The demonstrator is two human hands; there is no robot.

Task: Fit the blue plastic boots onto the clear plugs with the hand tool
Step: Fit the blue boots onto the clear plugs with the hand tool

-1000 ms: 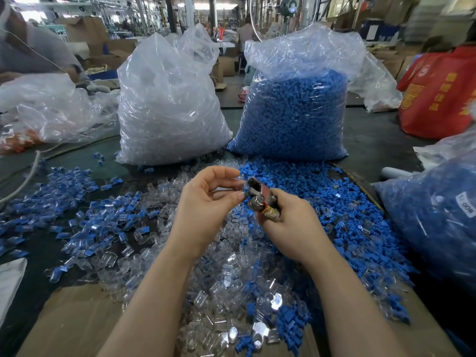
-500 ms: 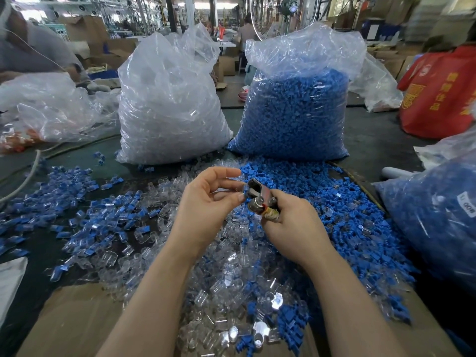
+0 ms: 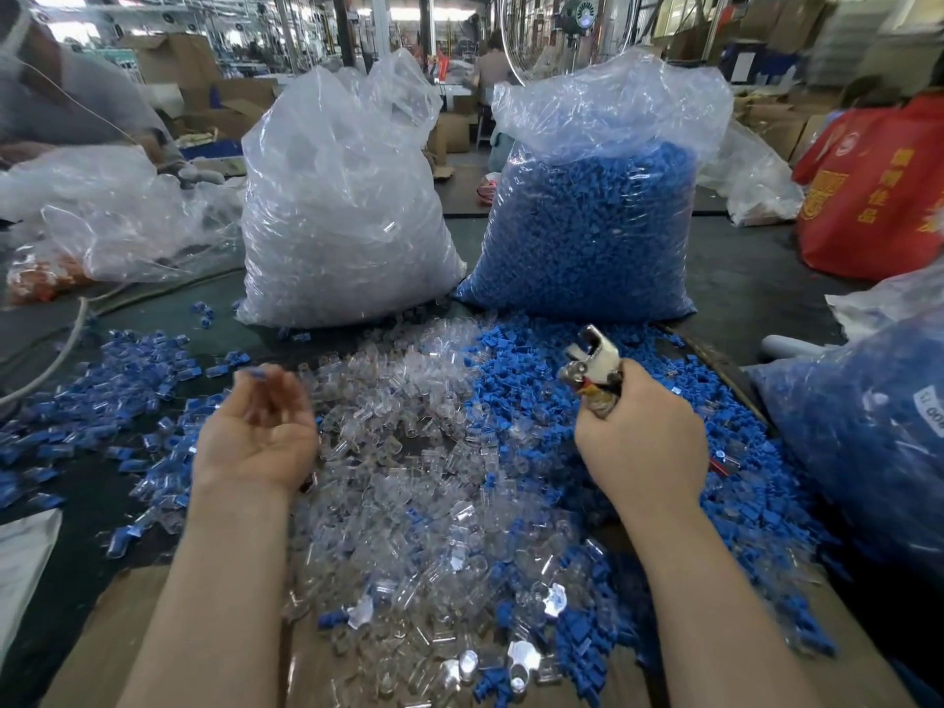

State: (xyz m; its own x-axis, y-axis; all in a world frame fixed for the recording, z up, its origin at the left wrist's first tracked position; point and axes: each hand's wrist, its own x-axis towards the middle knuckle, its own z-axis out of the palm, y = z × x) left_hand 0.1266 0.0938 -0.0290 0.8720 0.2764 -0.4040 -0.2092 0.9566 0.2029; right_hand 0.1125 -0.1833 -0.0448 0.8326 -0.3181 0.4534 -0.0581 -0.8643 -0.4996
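The left hand (image 3: 255,434) is palm-up, its fingers (image 3: 270,396) motion-blurred; whether they are loosely curled or spread cannot be told. A small blue piece (image 3: 257,374) sits at the fingertips, too smeared to tell whether it is pinched or loose. The right hand (image 3: 641,442) is wrapped around the hand tool (image 3: 592,367), fingers clamped on the handles, which are hidden inside the fist; only the metal head projects above the knuckles. Loose clear plugs (image 3: 403,452) lie between the two hands; loose blue boots (image 3: 516,365) lie just left of and beyond the right fingers. Beyond the fingertips stand a bag of clear plugs (image 3: 342,212) and a bag of blue boots (image 3: 587,232). A third bag (image 3: 868,442), right of the right hand, carries a white label cut off by the frame edge, not legible. A red bag (image 3: 873,196) farther right bears yellow characters, too blurred to read.
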